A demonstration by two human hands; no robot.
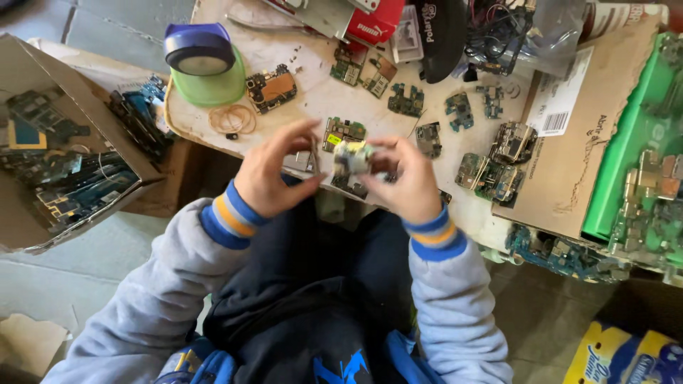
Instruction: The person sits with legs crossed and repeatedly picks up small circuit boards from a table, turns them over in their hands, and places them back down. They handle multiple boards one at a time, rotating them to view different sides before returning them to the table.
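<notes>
My left hand (274, 171) and my right hand (405, 181) meet at the near edge of a worn white table (313, 92). Both pinch a small circuit board (351, 158), blurred, held between the fingertips just above the table edge. Grey sleeves with blue and orange cuffs cover my wrists. Several loose phone circuit boards lie on the table right beyond my hands, the nearest a green one (343, 131).
A green tub with a purple lid (203, 60) and rubber bands (233, 118) sit at the table's left. An open cardboard box of boards (57, 156) stands on the left. A flat cardboard sheet (576, 156) and a green tray of boards (640, 178) lie on the right.
</notes>
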